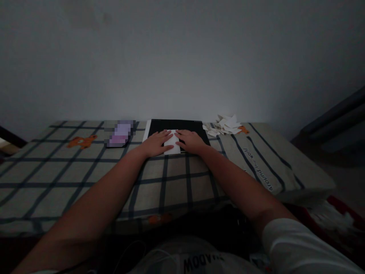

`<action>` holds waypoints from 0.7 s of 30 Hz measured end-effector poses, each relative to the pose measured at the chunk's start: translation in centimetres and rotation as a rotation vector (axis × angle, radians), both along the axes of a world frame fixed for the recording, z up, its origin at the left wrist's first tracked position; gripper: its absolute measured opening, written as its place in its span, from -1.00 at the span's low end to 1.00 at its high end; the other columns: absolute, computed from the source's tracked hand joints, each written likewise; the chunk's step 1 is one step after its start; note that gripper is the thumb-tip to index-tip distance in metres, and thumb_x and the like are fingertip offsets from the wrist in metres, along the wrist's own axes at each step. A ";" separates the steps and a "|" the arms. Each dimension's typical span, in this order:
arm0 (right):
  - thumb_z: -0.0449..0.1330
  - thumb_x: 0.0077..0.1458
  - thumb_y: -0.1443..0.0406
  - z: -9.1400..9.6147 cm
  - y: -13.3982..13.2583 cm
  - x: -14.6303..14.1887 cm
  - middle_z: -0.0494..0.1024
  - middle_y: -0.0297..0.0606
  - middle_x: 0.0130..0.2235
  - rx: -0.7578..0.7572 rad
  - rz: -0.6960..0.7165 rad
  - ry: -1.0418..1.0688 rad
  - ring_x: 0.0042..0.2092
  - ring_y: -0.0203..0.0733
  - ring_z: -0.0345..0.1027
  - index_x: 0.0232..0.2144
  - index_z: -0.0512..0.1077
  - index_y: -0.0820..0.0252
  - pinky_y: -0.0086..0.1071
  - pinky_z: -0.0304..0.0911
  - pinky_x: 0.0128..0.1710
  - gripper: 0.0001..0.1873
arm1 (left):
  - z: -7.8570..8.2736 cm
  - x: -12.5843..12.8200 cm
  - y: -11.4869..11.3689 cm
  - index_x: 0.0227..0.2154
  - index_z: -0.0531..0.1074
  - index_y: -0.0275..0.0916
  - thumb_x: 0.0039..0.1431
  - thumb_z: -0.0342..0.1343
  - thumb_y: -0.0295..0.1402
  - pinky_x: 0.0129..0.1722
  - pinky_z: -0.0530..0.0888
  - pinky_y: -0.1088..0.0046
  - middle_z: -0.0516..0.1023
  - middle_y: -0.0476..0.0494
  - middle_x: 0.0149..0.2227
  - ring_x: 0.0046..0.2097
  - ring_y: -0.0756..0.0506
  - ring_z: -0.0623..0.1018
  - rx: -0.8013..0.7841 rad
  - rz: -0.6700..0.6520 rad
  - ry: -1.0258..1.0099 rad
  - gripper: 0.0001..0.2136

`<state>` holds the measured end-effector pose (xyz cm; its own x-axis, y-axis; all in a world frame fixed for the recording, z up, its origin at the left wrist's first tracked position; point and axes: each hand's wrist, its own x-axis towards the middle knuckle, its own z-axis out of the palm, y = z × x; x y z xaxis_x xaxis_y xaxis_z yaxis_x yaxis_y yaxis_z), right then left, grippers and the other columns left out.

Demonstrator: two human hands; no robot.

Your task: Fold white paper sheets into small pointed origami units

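Observation:
A small white sheet of paper (172, 141) lies on a black notebook or folder (176, 124) with a row of small holes along its far edge. My left hand (156, 144) rests flat on the left side of the paper, fingers stretched out. From the other side, my right hand (190, 140) presses down with its fingers spread over the paper's right edge. Neither hand is closed around anything. White pages show at the left edge of the black cover.
A heap of folded white paper pieces (227, 125) lies right of the notebook. To the left is a phone-like object (121, 134) with a blurred screen. A checked cloth (176, 182) covers the table, whose far edge meets a plain wall (176, 57).

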<state>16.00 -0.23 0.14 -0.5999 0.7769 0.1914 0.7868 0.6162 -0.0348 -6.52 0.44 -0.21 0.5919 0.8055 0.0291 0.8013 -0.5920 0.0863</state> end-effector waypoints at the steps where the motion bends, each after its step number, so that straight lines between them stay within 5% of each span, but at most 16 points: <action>1: -0.04 0.39 0.14 0.0 0.0 0.0 0.24 -0.11 0.37 -0.006 -0.004 -0.010 0.37 0.00 0.09 0.30 0.26 0.19 -0.01 0.15 0.25 -0.47 | -0.1 0.0 0.0 0.42 0.01 -0.23 0.35 -0.23 0.11 0.38 0.02 0.08 -0.02 -0.26 0.45 0.46 -0.25 0.03 0.001 0.003 -0.002 -0.28; 7: -0.09 0.40 0.12 -0.5 0.3 -0.1 0.19 -0.14 0.39 -0.058 -0.007 -0.024 0.40 0.01 0.04 0.33 0.21 0.18 0.04 0.10 0.28 -0.44 | -0.3 -0.4 1.0 0.41 0.03 -0.21 0.40 -0.31 0.03 0.39 -0.02 0.08 0.01 -0.22 0.45 0.46 -0.19 0.01 -0.086 0.023 -0.038 -0.35; 14: -0.08 0.39 0.12 -0.8 0.6 0.0 0.15 -0.11 0.40 -0.081 -0.023 -0.005 0.41 -0.01 0.02 0.35 0.19 0.20 0.01 0.07 0.31 -0.42 | -0.8 -1.3 3.0 0.28 0.31 -0.28 0.41 -0.37 -0.04 0.35 0.17 0.25 0.28 -0.22 0.34 0.36 -0.14 0.28 -0.066 -0.022 -0.245 -0.38; 21: -0.07 0.38 0.11 -1.4 1.0 0.0 0.15 -0.16 0.40 -0.079 -0.009 0.031 0.41 -0.04 0.01 0.35 0.19 0.16 -0.01 0.06 0.32 -0.42 | -0.2 -2.0 6.0 0.07 0.55 -0.10 0.31 -0.06 0.00 0.16 0.40 0.36 0.58 -0.06 0.11 0.13 -0.15 0.56 -0.025 0.046 -0.272 -0.54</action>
